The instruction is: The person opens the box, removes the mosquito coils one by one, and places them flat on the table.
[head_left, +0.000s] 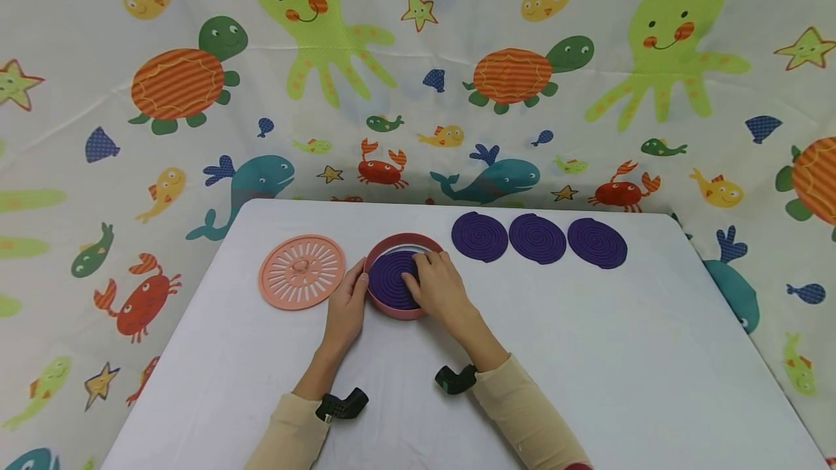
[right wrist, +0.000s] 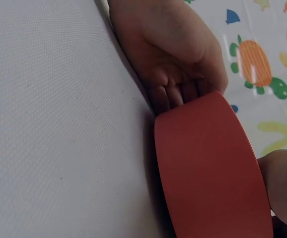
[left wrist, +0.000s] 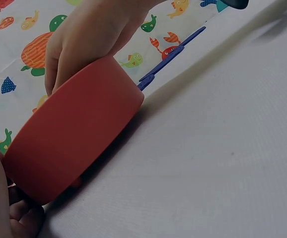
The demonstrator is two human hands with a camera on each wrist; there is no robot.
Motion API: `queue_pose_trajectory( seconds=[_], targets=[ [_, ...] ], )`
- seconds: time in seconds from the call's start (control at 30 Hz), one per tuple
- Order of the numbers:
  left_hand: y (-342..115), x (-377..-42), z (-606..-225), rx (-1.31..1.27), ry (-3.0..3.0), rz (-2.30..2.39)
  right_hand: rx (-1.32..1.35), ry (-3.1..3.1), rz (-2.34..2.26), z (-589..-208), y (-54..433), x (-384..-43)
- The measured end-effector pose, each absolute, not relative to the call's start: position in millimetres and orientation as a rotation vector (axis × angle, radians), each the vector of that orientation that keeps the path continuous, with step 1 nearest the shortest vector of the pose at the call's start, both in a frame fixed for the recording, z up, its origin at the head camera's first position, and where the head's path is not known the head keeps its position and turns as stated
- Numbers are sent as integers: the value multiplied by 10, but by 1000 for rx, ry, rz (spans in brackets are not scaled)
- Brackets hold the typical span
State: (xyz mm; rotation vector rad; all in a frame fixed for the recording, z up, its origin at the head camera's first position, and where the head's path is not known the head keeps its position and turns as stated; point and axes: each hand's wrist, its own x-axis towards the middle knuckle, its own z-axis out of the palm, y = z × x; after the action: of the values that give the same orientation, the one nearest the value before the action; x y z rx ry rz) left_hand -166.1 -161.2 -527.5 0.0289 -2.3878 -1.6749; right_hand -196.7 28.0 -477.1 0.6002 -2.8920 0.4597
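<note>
A coral round box (head_left: 398,314) with a low wall sits on the table in the head view. Inside it lies a purple mosquito coil (head_left: 390,278), slightly toward the near side, with a pale strip of the box's interior showing behind. My left hand (head_left: 347,304) grips the box's left side, thumb near the rim, and fingers curl low against the wall in the left wrist view. Reaching over the right rim, my right hand (head_left: 443,287) pinches the coil near its right edge. Its fingertips are hidden behind the red wall (left wrist: 76,131) in the left wrist view.
A coral slotted lid (head_left: 302,267) lies flat left of the box. Three more purple coils, the nearest one (head_left: 480,237), the middle one (head_left: 538,238) and the far right one (head_left: 597,244), lie in a row along the back. A patterned curtain (head_left: 418,114) hangs behind the white table (head_left: 627,368).
</note>
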Motion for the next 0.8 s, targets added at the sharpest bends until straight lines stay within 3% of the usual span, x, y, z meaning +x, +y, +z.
queue_pose_trajectory(
  seconds=[0.8],
  targets=[
    [-1616,-1658,-5288,18,-2394,-1663,499,-2827,1085,-4705,388,-2051]
  ],
)
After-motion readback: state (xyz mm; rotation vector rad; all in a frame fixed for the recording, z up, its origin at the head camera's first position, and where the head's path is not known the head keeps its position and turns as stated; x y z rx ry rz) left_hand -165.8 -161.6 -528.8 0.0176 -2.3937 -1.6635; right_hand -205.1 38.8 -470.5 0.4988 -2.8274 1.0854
